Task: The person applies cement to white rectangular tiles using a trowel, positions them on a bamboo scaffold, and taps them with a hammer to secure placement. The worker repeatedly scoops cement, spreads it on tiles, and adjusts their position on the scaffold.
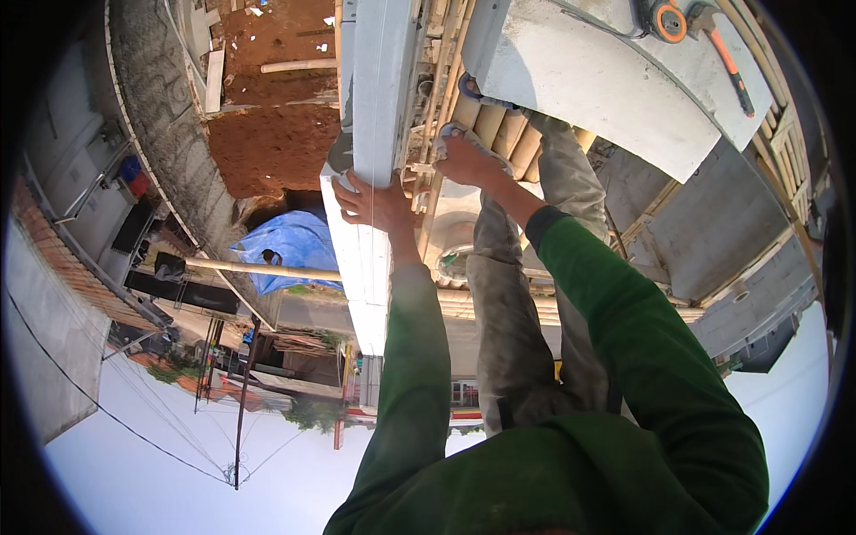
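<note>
My left hand (379, 203) lies with spread fingers across a long pale block wall (378, 80), beside a dark grey patch on its side. A thin line runs along the wall. To its right, my right hand (471, 162) is closed low beside the bamboo poles, next to my leg. A small greyish thing shows at its fingertips; whether the hand holds it or it is part of my footwear, I cannot tell. My legs in dusty grey trousers (508, 303) stand on bamboo poles (510, 134), and a blue sandal strap (469, 86) shows farther ahead.
Large pale blocks (580, 80) lie at the upper right, with a black-and-orange tape measure (668, 21) and an orange-handled hammer (729, 73) on the grey surface there. A bucket (455, 259) stands below the bamboo. Left of the wall, red soil (272, 147) and a blue tarp (290, 248) lie far down.
</note>
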Motion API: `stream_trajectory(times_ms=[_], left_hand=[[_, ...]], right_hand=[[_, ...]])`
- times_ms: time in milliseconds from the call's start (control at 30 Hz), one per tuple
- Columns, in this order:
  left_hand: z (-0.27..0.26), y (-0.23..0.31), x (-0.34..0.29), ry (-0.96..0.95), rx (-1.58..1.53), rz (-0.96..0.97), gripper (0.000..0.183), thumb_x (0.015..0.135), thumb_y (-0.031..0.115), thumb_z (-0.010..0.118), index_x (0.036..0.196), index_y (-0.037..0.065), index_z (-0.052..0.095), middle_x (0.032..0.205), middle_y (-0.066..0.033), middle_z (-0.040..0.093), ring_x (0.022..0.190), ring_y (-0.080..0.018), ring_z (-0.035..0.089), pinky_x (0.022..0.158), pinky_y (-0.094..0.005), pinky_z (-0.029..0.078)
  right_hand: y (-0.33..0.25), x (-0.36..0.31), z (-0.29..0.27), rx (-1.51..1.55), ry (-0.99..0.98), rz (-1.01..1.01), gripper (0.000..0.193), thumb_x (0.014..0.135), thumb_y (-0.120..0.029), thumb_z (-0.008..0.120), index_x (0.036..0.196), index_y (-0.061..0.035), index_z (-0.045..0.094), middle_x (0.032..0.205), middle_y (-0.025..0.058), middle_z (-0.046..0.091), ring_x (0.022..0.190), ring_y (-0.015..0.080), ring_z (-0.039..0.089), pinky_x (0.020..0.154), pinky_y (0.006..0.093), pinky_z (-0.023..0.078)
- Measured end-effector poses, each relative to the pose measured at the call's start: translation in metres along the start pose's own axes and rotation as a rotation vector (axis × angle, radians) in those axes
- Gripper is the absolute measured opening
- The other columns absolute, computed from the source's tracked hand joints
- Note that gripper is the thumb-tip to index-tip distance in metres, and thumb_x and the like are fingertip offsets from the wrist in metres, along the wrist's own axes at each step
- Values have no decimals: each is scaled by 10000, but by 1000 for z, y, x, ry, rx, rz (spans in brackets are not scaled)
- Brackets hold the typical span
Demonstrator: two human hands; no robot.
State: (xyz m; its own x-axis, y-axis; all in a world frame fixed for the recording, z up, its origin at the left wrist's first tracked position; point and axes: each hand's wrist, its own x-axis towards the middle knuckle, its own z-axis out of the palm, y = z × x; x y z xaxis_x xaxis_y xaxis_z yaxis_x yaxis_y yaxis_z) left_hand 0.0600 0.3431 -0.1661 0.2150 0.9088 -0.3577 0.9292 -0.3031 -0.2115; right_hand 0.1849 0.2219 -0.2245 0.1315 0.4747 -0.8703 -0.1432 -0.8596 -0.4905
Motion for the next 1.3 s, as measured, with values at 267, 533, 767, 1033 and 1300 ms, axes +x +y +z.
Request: stream_trajectory(times_ms=[267,533,767,1033,1300], left_hand=[[20,-13,14,139,-31,286,1043,693,484,911,1518,68,427,1441,-182,583,1542,-339,317,1268,-653,107],[25,-25,25,221,-70,463,975,664,492,929,1354,-88,555,1305,-232,665,1323,-354,588,1283,-591,174],[21,-23,22,195,-124,473,950,723,478,893,1377,-106,528,1307,-248,650,1345,-368,555,1292,-580,180],[20,-21,19,132,-96,416,922,781,505,848,1375,-126,533,1390,-231,619,1461,-360,449,1309,-562,119],[17,-23,20,-22,28,411,1138,746,549,865,1526,-100,350,1576,-264,434,1576,-383,232,1302,-591,32]], right_hand=[[3,-16,113,521,-41,38,883,861,-9,726,1631,-58,296,1464,209,579,1362,333,567,1035,390,519],[-3,-2,132,1111,-207,-174,1129,713,225,535,1696,-91,77,1729,127,203,1552,323,305,1042,368,512],[-7,-7,121,1280,-216,-133,1105,693,254,508,1684,-64,138,1720,151,230,1526,349,365,1129,363,463],[0,-1,122,1355,-280,-116,1091,707,262,503,1683,-58,137,1725,154,215,1522,349,371,1099,370,484],[-21,-20,81,760,-48,45,843,808,94,602,1599,13,322,1472,232,543,1346,333,566,1009,365,517]])
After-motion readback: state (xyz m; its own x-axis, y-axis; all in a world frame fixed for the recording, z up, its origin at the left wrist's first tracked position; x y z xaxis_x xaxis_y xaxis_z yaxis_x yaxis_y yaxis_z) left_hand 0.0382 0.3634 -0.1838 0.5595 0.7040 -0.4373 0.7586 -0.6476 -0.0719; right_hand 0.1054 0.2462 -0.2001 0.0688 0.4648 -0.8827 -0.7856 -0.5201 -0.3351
